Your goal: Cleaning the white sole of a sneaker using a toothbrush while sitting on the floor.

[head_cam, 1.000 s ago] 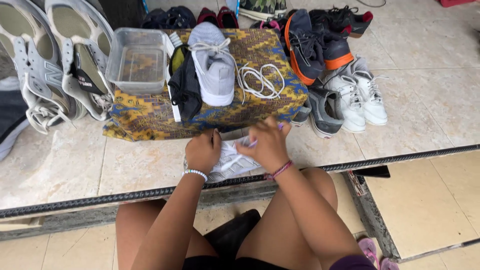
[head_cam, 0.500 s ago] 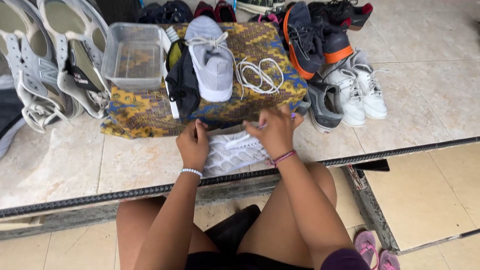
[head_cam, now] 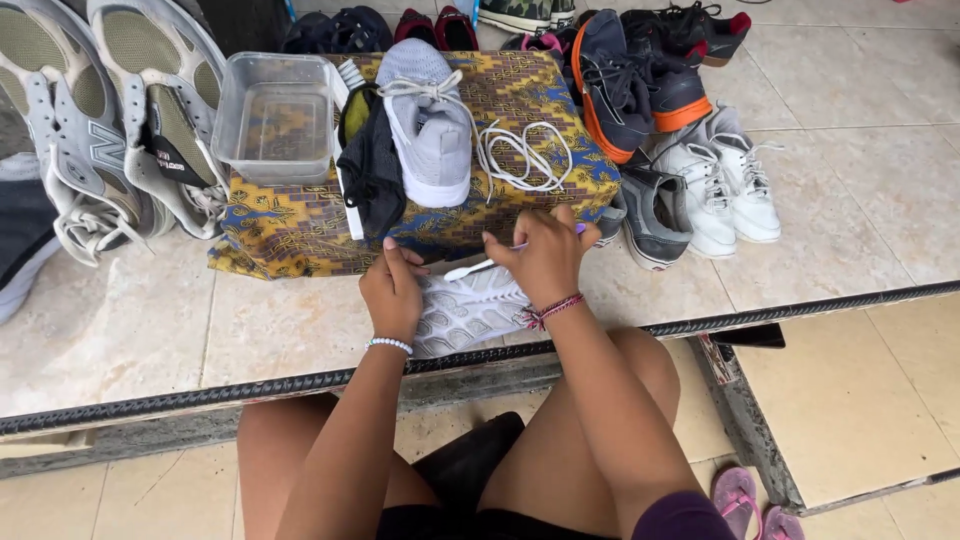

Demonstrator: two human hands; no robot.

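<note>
Tiled ledge with shoes all around, patterned cloth at its back. Your left hand is closed over the heel end of the white shoe, pinning it sole-up just in front of the cloth. Your right hand pinches a thin white-handled brush, tip on the sole. Scrubbing looks mid-way; sole is pale, how clean I cannot tell. 1 grey sneaker, loose laces and water tub sit on the cloth, lacing not yet done.

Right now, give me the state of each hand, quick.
Left hand: closed, gripping the white shoe at its side.
Right hand: closed on a small brush, bristles against the shoe.
</note>
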